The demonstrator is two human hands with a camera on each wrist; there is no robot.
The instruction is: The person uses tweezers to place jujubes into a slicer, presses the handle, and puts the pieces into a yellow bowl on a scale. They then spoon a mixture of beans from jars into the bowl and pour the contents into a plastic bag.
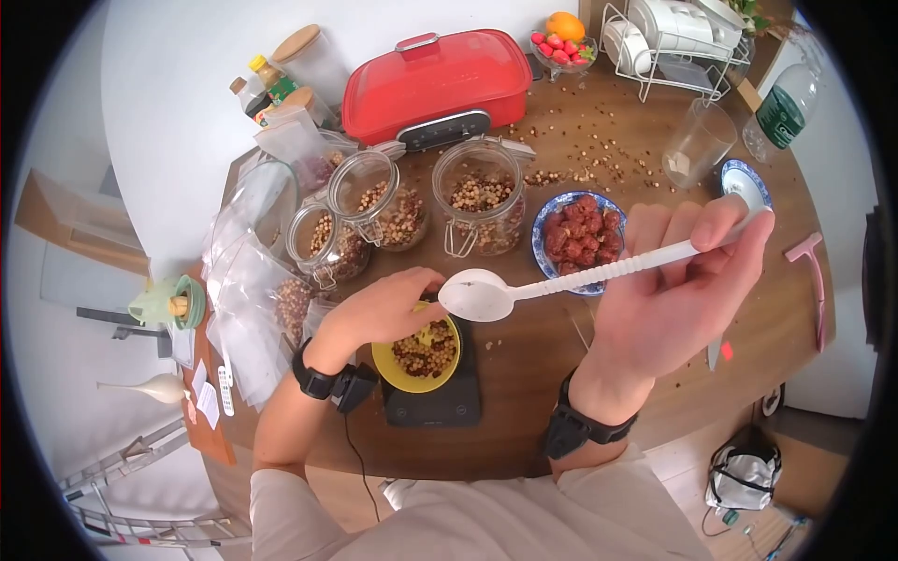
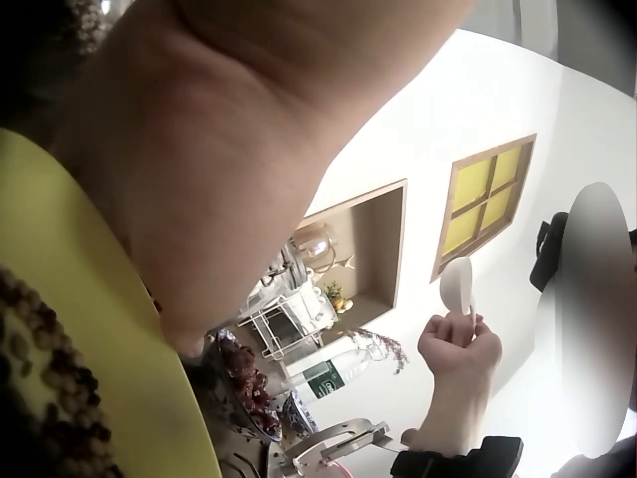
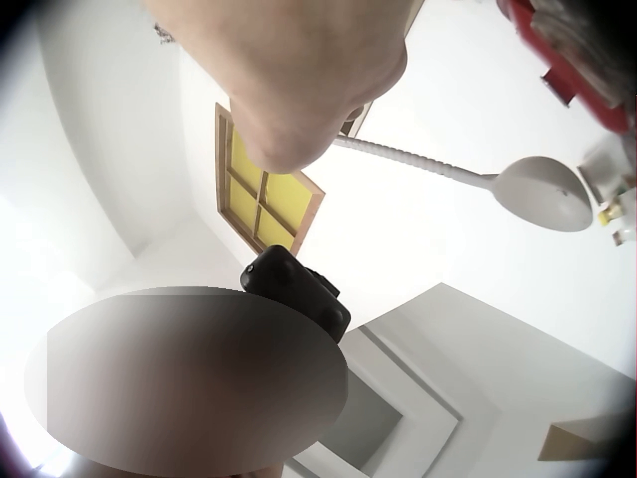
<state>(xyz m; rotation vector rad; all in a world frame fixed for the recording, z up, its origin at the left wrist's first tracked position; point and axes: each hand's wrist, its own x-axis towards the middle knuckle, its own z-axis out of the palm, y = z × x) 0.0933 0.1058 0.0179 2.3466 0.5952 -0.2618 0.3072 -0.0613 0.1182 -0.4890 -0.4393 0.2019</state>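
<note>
Right grip [image 1: 659,304], from the head view, is closed around the handle of a white spoon [image 1: 580,277], held up over the wooden surface [image 1: 524,374] with its scoop pointing left. Left grip [image 1: 385,307] touches the rim of a yellow bowl [image 1: 383,360]; some fingers are hidden, so I can't tell whether it has closed on it. That bowl, with mixed beans [image 1: 421,355] inside, sits on a black scale [image 1: 435,411]. Beyond it stand three glass jars [image 1: 482,224] of beans, a red lidded cooker [image 1: 435,84] behind them, and a blue-and-white bowl [image 1: 537,245] of dark red pieces [image 1: 582,229] to the right. From the left wrist, the yellow bowl looms close under the hand, while the spoon is raised against a white wall [image 2: 418,179], near a yellow-paned window [image 2: 485,194]. From the right wrist, the spoon juts out past the hand, the red cooker cut off at the top corner.
</note>
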